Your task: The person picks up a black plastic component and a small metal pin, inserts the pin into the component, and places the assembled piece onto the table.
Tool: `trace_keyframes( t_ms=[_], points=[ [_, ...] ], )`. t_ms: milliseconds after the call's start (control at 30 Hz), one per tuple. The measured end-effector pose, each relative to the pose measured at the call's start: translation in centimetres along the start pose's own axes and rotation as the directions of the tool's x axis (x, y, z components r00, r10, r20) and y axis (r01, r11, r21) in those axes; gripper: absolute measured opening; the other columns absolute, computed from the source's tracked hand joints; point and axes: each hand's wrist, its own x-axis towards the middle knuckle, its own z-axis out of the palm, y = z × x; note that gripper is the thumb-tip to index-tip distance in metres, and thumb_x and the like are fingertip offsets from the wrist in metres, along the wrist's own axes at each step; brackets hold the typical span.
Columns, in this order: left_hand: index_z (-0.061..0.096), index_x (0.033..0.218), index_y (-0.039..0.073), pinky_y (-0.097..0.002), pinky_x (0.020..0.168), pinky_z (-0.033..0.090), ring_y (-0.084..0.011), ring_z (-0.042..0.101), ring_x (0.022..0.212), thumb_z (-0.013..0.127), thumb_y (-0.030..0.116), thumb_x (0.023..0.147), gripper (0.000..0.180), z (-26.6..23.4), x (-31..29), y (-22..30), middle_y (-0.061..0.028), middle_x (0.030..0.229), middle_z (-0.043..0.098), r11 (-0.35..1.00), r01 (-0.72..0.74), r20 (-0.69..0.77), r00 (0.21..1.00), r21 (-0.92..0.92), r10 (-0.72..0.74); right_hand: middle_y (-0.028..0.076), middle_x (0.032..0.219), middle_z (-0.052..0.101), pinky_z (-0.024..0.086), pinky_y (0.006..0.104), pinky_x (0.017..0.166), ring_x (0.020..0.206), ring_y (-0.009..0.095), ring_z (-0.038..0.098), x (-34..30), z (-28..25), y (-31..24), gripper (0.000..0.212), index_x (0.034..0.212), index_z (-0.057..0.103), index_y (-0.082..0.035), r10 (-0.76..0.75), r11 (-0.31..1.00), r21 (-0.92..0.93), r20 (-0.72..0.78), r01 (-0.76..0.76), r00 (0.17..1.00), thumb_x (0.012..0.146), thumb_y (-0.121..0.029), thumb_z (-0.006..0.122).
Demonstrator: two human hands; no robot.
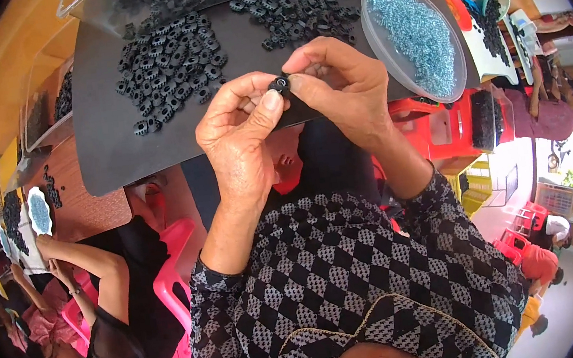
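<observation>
Left hand (243, 131) and right hand (339, 82) raised together, fingers (270, 102) pinched tip to tip.

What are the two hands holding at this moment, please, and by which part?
A small black toothed ring, pinched at its rim between the left hand thumb and the right hand fingertips, above the black mat.

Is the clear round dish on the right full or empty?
Partly full. The clear round dish lies flat on the black mat, and a layer of small blue-grey rings covers most of its bottom.
</observation>
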Motion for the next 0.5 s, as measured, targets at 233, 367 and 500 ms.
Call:
trace_keyframes(
  t_ms=[233, 367, 500],
  points=[
    [0.063, 0.098, -0.004, -0.0217, 0.073, 0.049, -0.0096, 0.057, 0.073, 0.066, -0.004, 0.079, 0.019, -0.1, -0.3, 0.3, -0.0043, 0.085, 0.062, 1.0, -0.007, 0.056, 0.998, -0.008, 0.007, -0.002, 0.075, 0.061, 0.044, 0.0203, 0.059, 0.068, 0.003, 0.053, -0.3, -0.4, -0.7, 0.011, 0.087, 0.062, -0.001, 0.008, 0.998, 0.057, 0.017, -0.009, 1.0, 0.077, -0.003, 0.064],
    [0.062, 0.098, -0.004, -0.0225, 0.074, 0.049, -0.0104, 0.059, 0.074, 0.066, -0.003, 0.079, 0.019, -0.6, -0.7, -0.1, -0.0049, 0.085, 0.063, 0.999, 0.032, 0.031, 0.999, -0.041, -0.03, 0.0, 0.075, 0.062, 0.046, 0.0205, 0.061, 0.069, 0.004, 0.057, -0.4, 0.0, -1.0, 0.011, 0.088, 0.062, 0.0, 0.05, 0.992, 0.111, 0.031, -0.053, 0.998, 0.077, -0.001, 0.064],
    [0.062, 0.098, -0.005, -0.0233, 0.074, 0.05, -0.0118, 0.06, 0.077, 0.066, -0.003, 0.079, 0.019, -0.9, -0.3, -0.4, -0.0068, 0.087, 0.064, 0.996, 0.053, 0.053, 0.997, -0.071, -0.049, 0.002, 0.077, 0.063, 0.047, 0.0202, 0.062, 0.07, 0.006, 0.059, -0.5, 0.1, -0.2, 0.012, 0.089, 0.062, 0.001, -0.014, 1.0, 0.005, 0.008, 0.014, 1.0, 0.077, 0.002, 0.062]
  ],
)
